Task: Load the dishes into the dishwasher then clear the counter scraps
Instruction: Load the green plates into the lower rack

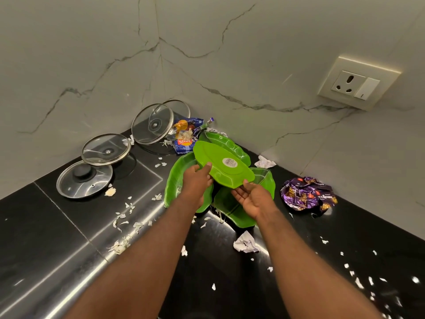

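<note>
A light green oval plate [224, 165], bottom side up with a white sticker, is lifted above several darker green leaf-shaped plates [177, 178] lying on the black counter [69, 217]. My left hand [197, 180] grips its left rim. My right hand [251, 198] is under its near right edge, palm up, fingers touching the rim. Several glass pot lids [105, 149] lie and lean at the left and back. Garlic skins [120, 246] and paper bits are scattered over the counter.
A blue snack wrapper [186, 134] lies in the back corner beside the lids. A crumpled purple wrapper [308, 194] sits at the right. Crumpled white paper balls [246, 244] lie near the plates. A wall socket [355, 85] is at the upper right.
</note>
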